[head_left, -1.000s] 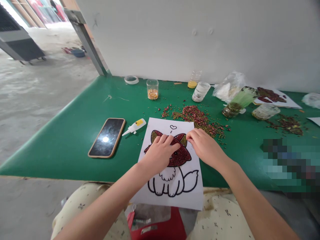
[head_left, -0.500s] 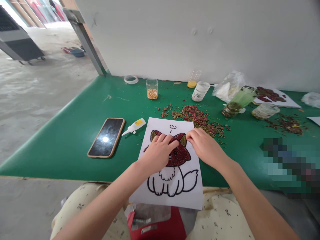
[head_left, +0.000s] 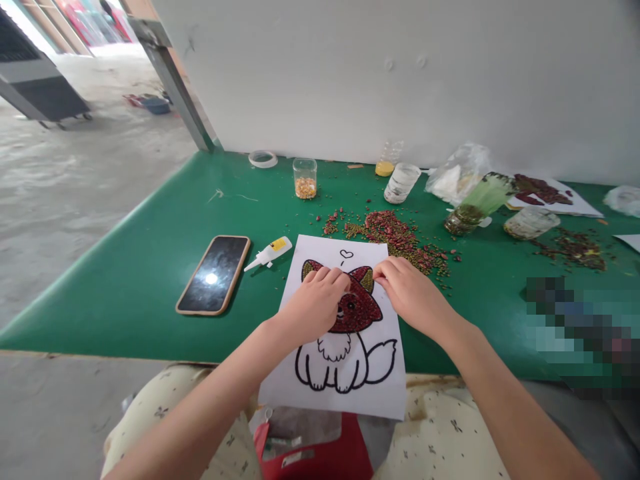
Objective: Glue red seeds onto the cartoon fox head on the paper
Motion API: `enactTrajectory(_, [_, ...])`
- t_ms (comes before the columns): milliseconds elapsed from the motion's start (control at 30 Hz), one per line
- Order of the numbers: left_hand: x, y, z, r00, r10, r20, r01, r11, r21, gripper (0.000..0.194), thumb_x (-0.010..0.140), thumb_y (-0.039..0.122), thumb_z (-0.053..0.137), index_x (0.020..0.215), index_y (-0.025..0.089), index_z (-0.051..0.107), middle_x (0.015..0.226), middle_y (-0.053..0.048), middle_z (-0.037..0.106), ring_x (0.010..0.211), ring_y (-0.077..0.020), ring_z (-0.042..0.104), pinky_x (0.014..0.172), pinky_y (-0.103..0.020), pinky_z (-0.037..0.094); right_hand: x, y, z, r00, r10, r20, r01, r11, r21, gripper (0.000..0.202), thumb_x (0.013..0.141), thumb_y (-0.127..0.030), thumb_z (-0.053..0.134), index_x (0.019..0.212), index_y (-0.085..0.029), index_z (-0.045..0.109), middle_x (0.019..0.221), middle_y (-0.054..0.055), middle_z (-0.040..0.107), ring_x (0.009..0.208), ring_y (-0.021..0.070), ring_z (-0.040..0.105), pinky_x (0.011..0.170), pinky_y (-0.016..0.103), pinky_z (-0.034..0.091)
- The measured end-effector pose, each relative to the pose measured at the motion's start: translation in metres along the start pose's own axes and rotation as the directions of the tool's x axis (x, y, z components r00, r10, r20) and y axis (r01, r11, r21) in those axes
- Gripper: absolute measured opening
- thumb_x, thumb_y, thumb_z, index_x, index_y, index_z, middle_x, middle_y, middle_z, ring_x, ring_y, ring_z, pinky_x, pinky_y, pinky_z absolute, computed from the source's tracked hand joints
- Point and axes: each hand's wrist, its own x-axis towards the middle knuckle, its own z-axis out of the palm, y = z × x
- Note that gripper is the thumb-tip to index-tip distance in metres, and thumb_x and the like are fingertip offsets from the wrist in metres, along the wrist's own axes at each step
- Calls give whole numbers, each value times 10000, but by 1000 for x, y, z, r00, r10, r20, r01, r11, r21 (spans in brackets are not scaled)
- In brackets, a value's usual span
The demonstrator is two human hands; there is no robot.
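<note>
A white sheet (head_left: pixel 285 373) with a fox outline lies at the table's front edge. Red beans cover the fox's head (head_left: pixel 367 310) and green ones fill its inner ears; the body and tail are bare line drawing. My left hand (head_left: pixel 317 300) rests over the left part of the head, fingers curled, and whatever is under them is hidden. Beside the right ear, my right hand (head_left: pixel 400 283) is pinched, its fingertips at the ear's edge; anything between them is too small to make out. Behind the sheet lies a loose pile of red and green beans (head_left: pixel 395 233).
Left of the sheet are a glue bottle (head_left: pixel 273 252) and a phone (head_left: pixel 214 275). Farther back stand a cup of yellow kernels (head_left: pixel 305 180) and a whitish cup (head_left: pixel 401 183). A tipped green container (head_left: pixel 480 203) and another bean-covered sheet (head_left: pixel 575 200) are at the right.
The fingers of my left hand have drawn in a little, with the thumb tucked down, showing more of the fox's face. My right hand has hardly moved.
</note>
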Motion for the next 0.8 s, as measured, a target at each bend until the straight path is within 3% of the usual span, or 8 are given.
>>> enactTrajectory(200, [1,-4,-2,999,-38,-18,36,996,-87,251,760,2,372,929,167,458,1010,-55,516,927,-194,456,829,-346,395,0,0,-1,1000,-7,5,7,1000,1,160,886,-101,360,800,-197,454,834,48,531,794,186,477,703,322,392])
enactTrajectory(333, [3,-5,-5,993,-81,-90,70,991,-117,36,876,170,443,846,172,462,956,-47,523,910,-195,457,815,-343,405,-1,1,-1,1000,-15,-10,15,1000,6,155,885,-106,364,810,-201,461,846,51,538,802,190,474,705,326,397])
enactTrajectory(433, [4,-9,-7,988,-116,-103,102,986,-129,111,890,231,476,799,169,491,908,-38,534,885,-185,470,804,-330,412,-1,2,0,1000,-21,-15,21,1000,7,156,881,-104,369,811,-202,469,845,50,544,800,189,479,702,325,402])
enactTrajectory(567, [4,-16,-9,983,-148,-109,141,987,-72,151,895,178,449,789,158,555,892,-47,549,890,-195,476,815,-340,402,-1,1,0,1000,-12,10,12,1000,4,155,885,-102,374,825,-198,479,859,53,552,822,193,493,719,328,408])
enactTrajectory(800, [8,-13,2,994,75,-78,-70,995,67,156,885,105,430,899,165,574,930,-41,542,921,-190,467,807,-315,390,1,2,1,1000,18,20,-18,999,-37,114,886,-133,413,828,-192,491,861,57,558,831,200,498,743,340,414])
